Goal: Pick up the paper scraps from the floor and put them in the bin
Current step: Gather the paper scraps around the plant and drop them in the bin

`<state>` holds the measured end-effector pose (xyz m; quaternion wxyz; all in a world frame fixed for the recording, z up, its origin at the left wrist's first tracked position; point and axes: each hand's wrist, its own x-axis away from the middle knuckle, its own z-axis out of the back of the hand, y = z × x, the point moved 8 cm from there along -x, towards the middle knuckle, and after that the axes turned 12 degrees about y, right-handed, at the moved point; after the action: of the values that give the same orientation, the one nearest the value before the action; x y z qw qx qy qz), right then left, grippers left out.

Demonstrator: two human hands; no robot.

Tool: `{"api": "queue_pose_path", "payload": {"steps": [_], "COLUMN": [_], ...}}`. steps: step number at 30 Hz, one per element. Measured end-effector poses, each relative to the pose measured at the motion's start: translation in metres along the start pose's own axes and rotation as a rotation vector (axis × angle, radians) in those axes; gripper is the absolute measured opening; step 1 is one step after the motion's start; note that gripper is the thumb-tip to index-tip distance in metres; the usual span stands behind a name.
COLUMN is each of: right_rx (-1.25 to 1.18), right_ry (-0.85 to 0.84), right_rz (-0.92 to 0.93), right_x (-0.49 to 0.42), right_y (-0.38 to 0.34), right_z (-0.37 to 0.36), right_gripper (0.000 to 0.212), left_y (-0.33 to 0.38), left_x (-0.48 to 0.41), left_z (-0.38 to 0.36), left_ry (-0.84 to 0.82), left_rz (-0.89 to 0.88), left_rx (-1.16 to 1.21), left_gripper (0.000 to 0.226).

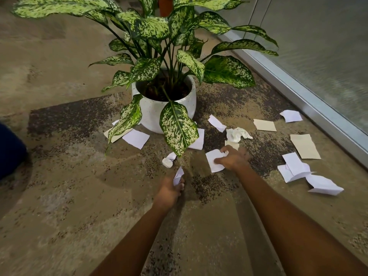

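**Paper scraps strewn on the carpet**

White and tan scraps are scattered flat over the carpet (79, 196). A folded white scrap (178, 177) is held upright in the left hand (169, 193). A creased white sheet (213, 159) is pinched at its edge by the right hand (234, 159). A crumpled tissue (237, 134) is seen just beyond it. A large tan piece (304, 146) and a white pile (294, 167) lie further right.

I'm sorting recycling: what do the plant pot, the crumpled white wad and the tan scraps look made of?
The plant pot: likely ceramic or concrete, matte white with fine speckles. The crumpled white wad: probably soft tissue, judging by its limp rounded folds. The tan scraps: kraft-type paper or thin card, matte, lying flat.
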<state>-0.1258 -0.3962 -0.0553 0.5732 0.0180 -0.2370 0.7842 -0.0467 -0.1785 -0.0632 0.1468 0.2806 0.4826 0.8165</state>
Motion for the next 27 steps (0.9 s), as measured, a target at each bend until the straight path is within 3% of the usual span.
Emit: {"api": "queue_pose_path", "payload": {"steps": [4, 8, 12, 14, 17, 20, 24, 27], "right_rx": [-0.006, -0.156, -0.046, 0.024, -0.168, -0.415, -0.75, -0.835], "right_ry": [0.058, 0.06, 0.199, 0.252, 0.291, 0.215, -0.023, -0.092], "right_rz": [-0.023, 0.031, 0.25, 0.323, 0.262, 0.187, 0.008, -0.003], "right_x": [-0.008, -0.001, 0.019, 0.03, 0.044, 0.065, 0.104, 0.134], "right_y": [0.008, -0.002, -0.019, -0.025, -0.023, -0.018, -0.02, -0.034], "right_z": [0.008, 0.004, 0.005, 0.003, 0.008, 0.001, -0.025, -0.033], "right_gripper": [0.026, 0.01, 0.027, 0.036, 0.037, 0.032, 0.024, 0.024], "left_y": [-0.006, -0.007, -0.01, -0.011, -0.01, -0.012, -0.008, 0.0], "left_x": [0.0, 0.0, 0.004, 0.006, 0.009, 0.01, 0.019, 0.03], "left_z": [0.0, -0.002, -0.003, -0.001, 0.002, 0.007, 0.01, 0.013], "left_ry": [-0.003, -0.025, -0.043, -0.041, -0.032, 0.037, 0.092, 0.097], "left_rz": [0.052, 0.108, 0.18, 0.199, 0.21, 0.258, 0.383, 0.387], "left_rx": [0.011, 0.065, 0.113, 0.131, 0.19, 0.249, 0.392, 0.434], "left_gripper": [0.01, 0.018, 0.031, 0.02, 0.006, 0.007, 0.017, 0.029]}}
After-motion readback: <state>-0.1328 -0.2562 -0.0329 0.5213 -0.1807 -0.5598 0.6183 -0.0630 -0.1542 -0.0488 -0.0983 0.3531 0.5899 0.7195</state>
